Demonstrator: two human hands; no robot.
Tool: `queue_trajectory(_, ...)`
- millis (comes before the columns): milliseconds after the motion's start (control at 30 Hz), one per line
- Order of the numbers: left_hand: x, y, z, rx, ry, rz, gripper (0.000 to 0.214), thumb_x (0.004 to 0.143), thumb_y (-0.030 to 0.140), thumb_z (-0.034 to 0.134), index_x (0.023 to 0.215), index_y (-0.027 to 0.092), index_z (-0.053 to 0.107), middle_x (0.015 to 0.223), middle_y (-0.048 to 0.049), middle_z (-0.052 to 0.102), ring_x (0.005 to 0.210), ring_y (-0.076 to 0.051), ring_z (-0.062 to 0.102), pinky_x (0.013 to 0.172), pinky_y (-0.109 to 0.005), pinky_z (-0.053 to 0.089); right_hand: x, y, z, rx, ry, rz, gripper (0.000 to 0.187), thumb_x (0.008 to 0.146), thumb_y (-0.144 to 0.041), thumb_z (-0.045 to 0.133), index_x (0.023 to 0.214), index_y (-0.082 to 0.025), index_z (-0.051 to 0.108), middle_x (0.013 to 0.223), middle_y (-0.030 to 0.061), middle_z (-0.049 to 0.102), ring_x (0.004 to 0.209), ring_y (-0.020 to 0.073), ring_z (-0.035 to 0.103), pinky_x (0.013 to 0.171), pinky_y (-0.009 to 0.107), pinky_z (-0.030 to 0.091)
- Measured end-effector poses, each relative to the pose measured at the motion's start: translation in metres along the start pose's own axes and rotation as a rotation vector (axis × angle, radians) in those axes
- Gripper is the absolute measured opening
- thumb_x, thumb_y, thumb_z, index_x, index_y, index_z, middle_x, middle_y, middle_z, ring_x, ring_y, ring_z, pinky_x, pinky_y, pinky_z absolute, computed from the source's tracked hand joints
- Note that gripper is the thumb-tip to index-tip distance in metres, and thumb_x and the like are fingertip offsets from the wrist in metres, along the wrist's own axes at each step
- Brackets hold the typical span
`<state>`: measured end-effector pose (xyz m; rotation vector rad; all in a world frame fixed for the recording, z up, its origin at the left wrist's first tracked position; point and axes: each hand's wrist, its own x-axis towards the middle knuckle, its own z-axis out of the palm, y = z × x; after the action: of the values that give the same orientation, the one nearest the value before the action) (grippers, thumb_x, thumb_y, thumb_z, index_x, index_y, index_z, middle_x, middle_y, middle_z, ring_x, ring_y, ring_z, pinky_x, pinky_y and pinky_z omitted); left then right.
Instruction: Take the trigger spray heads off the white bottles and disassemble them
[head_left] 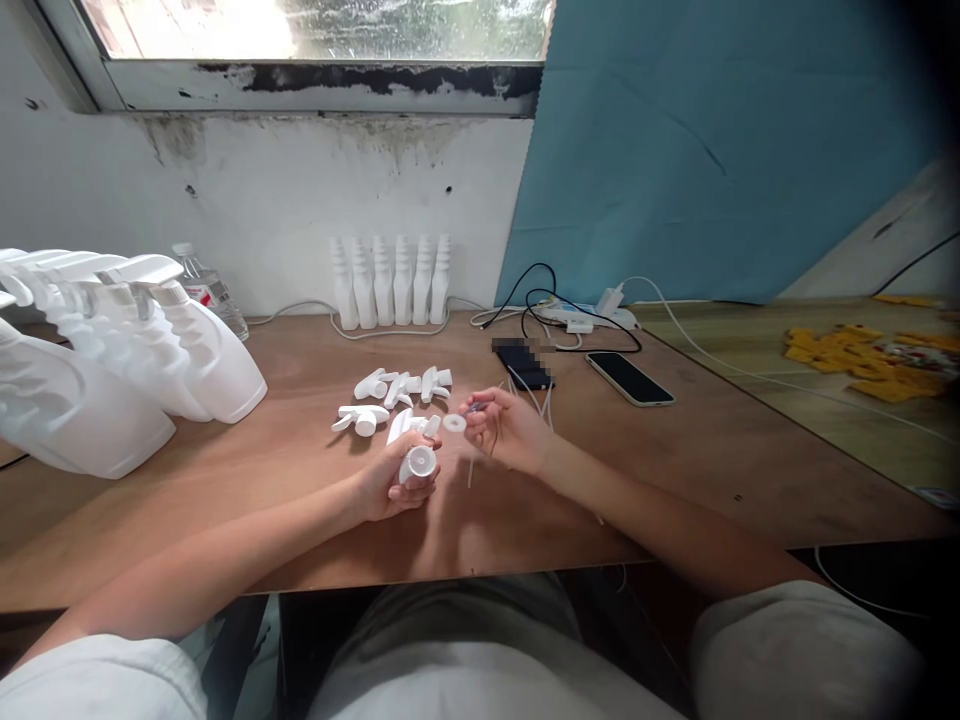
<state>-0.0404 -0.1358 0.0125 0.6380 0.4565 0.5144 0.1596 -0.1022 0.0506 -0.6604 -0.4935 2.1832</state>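
Observation:
My left hand [396,482] is closed around a white trigger spray head [421,461], its round open collar turned up towards me. Just to the right, my right hand [504,425] pinches with its fingertips, a small white ring-shaped gasket [454,423] at their tips. A small dark thing shows at these fingers, too little to name. Below them a thin white tube [471,472] shows; what it joins is unclear. Beyond my left hand several more spray heads lie on the table, among them one [365,419] at the left and one [436,383] at the back.
Large white bottles [217,365] stand at the left, a clear water bottle [210,288] behind them. Slim white bottles [384,285] line the wall. A phone [630,379], a dark device [525,364] and a power strip [585,315] with cables lie right; yellow pieces [862,355] lie farther right.

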Motion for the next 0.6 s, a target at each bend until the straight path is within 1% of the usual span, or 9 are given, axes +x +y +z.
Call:
queue_trajectory(67,-0.001,0.000,0.001,-0.012,0.005,0.027,0.012,0.077,0.029,0.054,0.076,0.019,0.048,0.041,0.0048,0.044,0.026,-0.006,0.022,0.026,-0.013,0.010,0.006,-0.020,-0.011,-0.065,0.086,-0.180,0.008,0.078,-0.014,0.047,0.070,-0.015,0.050,0.064,0.0044,0.063,0.046,0.0069,0.052,0.047,0.018,0.048)
queue_trajectory(167,-0.001,0.000,0.002,-0.014,0.010,0.029,0.012,0.077,0.028,0.055,0.077,0.020,0.046,0.041,0.0052,0.044,0.025,-0.007,0.022,0.025,-0.014,0.010,0.016,-0.049,-0.031,-0.250,0.310,-0.484,0.009,0.075,-0.015,0.045,0.066,-0.017,0.046,0.060,0.0052,0.064,0.045,0.0098,0.055,0.045,0.021,0.048)
queue_trajectory(233,-0.001,-0.001,0.002,-0.011,0.015,0.027,0.013,0.077,0.028,0.054,0.076,0.020,0.045,0.041,0.0048,0.044,0.025,-0.007,0.023,0.025,-0.014,0.010,0.021,-0.060,-0.043,-0.333,0.368,-0.609,0.008,0.075,-0.017,0.046,0.067,-0.018,0.045,0.058,0.0041,0.064,0.044,0.0116,0.057,0.045,0.023,0.048)
queue_trajectory(300,0.000,-0.001,0.002,-0.009,0.018,0.027,0.013,0.077,0.029,0.054,0.075,0.020,0.044,0.041,0.0045,0.044,0.025,-0.007,0.023,0.026,-0.014,0.009,0.024,-0.062,-0.051,-0.460,0.351,-0.713,0.010,0.075,-0.021,0.051,0.070,-0.020,0.043,0.059,0.0018,0.065,0.043,0.0137,0.059,0.044,0.024,0.048)
queue_trajectory(367,-0.001,-0.001,0.002,-0.007,0.018,0.027,0.012,0.077,0.029,0.053,0.075,0.020,0.045,0.041,0.0046,0.044,0.026,-0.006,0.023,0.026,-0.013,0.009,0.027,-0.058,-0.055,-0.642,0.304,-0.784,0.018,0.073,-0.026,0.059,0.072,-0.021,0.041,0.061,0.0001,0.065,0.044,0.0157,0.062,0.043,0.025,0.049)
queue_trajectory(467,-0.001,0.000,0.004,0.004,0.023,0.021,0.012,0.077,0.028,0.053,0.075,0.020,0.045,0.040,0.0044,0.043,0.026,-0.006,0.022,0.026,-0.014,0.010,0.029,-0.048,-0.058,-0.831,0.216,-0.787,0.026,0.073,-0.033,0.065,0.075,-0.021,0.043,0.066,-0.0002,0.066,0.047,0.0169,0.065,0.045,0.027,0.051)
queue_trajectory(600,-0.002,0.002,0.007,0.027,0.035,-0.002,0.019,0.076,0.030,0.054,0.068,0.019,0.041,0.038,0.0032,0.043,0.026,-0.006,0.022,0.025,-0.014,0.011,0.029,-0.044,-0.058,-0.978,0.168,-0.848,0.025,0.078,-0.038,0.064,0.076,-0.020,0.046,0.068,0.0003,0.065,0.049,0.0148,0.065,0.049,0.026,0.052)
